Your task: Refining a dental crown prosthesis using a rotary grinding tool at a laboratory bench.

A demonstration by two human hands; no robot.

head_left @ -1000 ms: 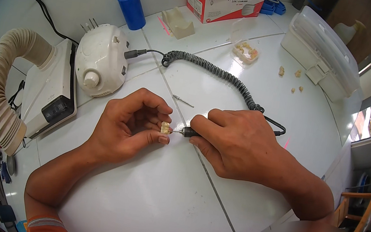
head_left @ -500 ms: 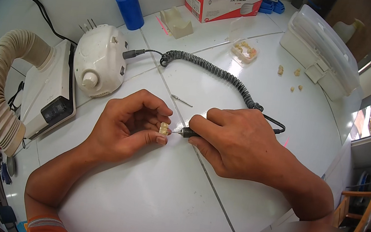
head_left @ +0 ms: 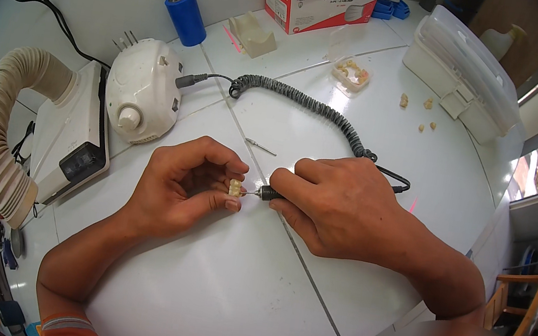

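Observation:
Between the thumb and fingertips of my left hand (head_left: 183, 186) is a small cream tooth-shaped piece (head_left: 235, 188). My right hand (head_left: 329, 208) grips a black rotary handpiece (head_left: 270, 194), whose thin metal tip meets the right side of that piece, near a pinkish spot. A coiled cord (head_left: 300, 100) runs from the white control unit (head_left: 149, 87) to the handpiece, partly behind my right hand. A loose metal bit (head_left: 260, 146) lies on the white tiled table (head_left: 216, 285) just beyond my fingers.
A hose machine (head_left: 69, 131) stands left. At the back are a blue cylinder (head_left: 185, 20), cream block (head_left: 253, 33), stacked boxes (head_left: 317, 8) and small tub (head_left: 350, 76) of cream pieces. Several loose pieces (head_left: 428, 103) lie beside a lidded plastic case (head_left: 460, 78). A wooden chair (head_left: 520, 282) is right.
My left hand and the piece have shifted slightly down in the picture, the right hand slightly left. The whole view has moved a little. Both hands keep their grips.

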